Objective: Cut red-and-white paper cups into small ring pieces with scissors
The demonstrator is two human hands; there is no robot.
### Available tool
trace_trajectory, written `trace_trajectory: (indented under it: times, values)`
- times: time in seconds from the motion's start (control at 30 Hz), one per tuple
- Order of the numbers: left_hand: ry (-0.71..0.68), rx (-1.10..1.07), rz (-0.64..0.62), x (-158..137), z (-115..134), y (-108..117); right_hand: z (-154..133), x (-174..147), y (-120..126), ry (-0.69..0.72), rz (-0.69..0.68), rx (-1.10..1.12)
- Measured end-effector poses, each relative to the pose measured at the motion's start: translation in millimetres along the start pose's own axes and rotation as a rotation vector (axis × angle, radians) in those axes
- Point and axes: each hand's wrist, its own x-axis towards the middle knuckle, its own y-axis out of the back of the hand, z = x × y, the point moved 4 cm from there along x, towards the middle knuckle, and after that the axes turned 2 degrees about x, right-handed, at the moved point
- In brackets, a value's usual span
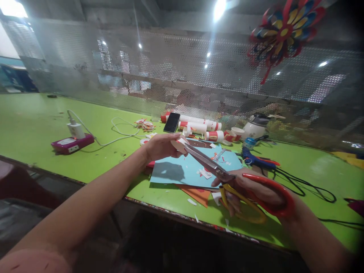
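My left hand [160, 147] pinches a small whitish piece of paper [179, 145] above a light blue sheet [167, 170]. In my right hand [250, 186] is a large pair of scissors [209, 163], one handle loop red and the other yellow. The scissor blades point away to the left, and their tips meet the piece at my left fingers. How far the blades are apart is hard to make out. Paper scraps [205, 173] lie on the blue sheet, and a piece of orange paper [197, 194] sticks out from under it.
Behind the sheet are a phone [172, 122], paper cups [214, 136] and a kettle [255, 127]. A blue glue gun [257, 159] with a black cord lies at right. On the left, a charger [75, 130] sits in a purple power strip [72, 144]. A mesh panel [182, 72] backs the green table [110, 167].
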Motion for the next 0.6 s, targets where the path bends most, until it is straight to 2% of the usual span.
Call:
trace_trajectory:
  times: [0.6]
  values:
    - [-0.011, -0.041, -0.048, 1, -1, -2, -6, 6, -11, 0.019, 0.046, 0.053]
